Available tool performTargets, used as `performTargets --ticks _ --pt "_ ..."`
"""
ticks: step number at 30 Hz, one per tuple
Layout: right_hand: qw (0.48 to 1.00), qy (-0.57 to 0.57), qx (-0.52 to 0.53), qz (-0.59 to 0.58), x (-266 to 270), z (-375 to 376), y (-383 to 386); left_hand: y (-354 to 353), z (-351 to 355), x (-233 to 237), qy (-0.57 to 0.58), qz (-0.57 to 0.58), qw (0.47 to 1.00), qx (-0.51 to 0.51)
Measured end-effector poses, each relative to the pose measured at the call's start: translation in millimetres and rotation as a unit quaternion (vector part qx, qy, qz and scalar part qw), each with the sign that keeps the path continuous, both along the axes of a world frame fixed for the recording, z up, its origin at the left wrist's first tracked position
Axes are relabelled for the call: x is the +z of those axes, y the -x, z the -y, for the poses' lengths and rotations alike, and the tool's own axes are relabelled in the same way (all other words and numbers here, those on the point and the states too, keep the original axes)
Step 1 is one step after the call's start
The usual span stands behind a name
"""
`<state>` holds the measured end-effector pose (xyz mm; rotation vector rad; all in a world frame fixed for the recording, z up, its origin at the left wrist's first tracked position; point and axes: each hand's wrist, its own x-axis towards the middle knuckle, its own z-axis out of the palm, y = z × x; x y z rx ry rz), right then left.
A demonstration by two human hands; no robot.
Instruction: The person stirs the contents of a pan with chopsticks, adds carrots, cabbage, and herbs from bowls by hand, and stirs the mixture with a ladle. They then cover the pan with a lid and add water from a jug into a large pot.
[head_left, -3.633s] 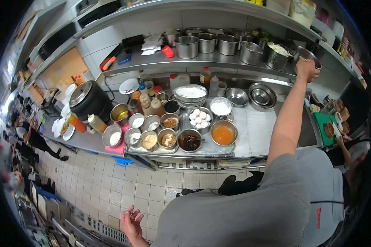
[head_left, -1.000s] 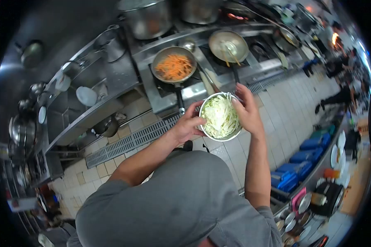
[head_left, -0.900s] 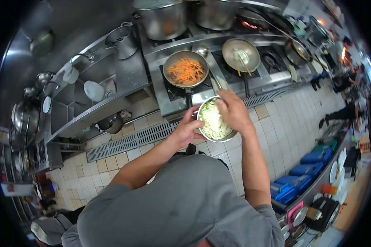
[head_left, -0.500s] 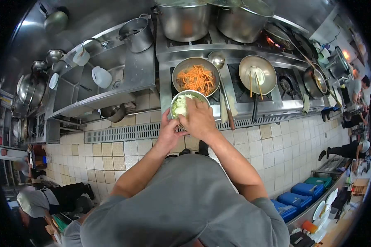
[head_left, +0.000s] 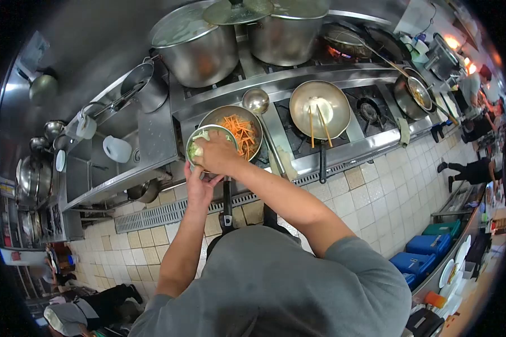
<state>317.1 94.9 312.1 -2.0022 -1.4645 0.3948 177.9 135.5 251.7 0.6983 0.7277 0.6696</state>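
My left hand is closed around the lower side of a round bowl, holding it at the near left edge of a frying pan. Pale green shredded cabbage lies in the bowl. My right hand reaches into it from the right, fingers curled down onto the cabbage; the fingertips are partly hidden. Orange carrot strips fill the part of the pan that shows beyond the bowl. The pan's black handle points toward me.
Right of the carrot pan rests a long ladle. A second pan on the stove holds chopsticks. Large stockpots stand behind. A sink is at left, blue bins at right. Other people are at both sides.
The view has turned, and the stove appears further left and tilted. My hands and the bowl have shifted left relative to the carrot pan, uncovering its handle.
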Motion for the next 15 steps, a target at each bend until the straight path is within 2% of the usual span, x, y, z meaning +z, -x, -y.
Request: performTargets --ticks 4,6,7,11,15 --pt "1.000 0.019 0.011 -0.017 -10 -21 -18 -5 -14 5 -0.009 0.003 1.000 -0.025" --pt "0.998 -0.051 0.002 0.024 -19 -29 -18 -8 -22 8 0.000 0.017 1.000 -0.023" --pt "0.999 -0.047 0.013 0.022 -26 -35 -20 -8 -26 5 0.004 0.015 1.000 -0.012" --pt "0.974 -0.225 0.013 0.013 -60 -67 -32 -8 -44 -12 0.020 0.023 0.999 -0.011" --pt "0.983 -0.173 0.068 0.009 -49 -68 -41 -11 -54 -11 0.007 0.012 1.000 -0.025"
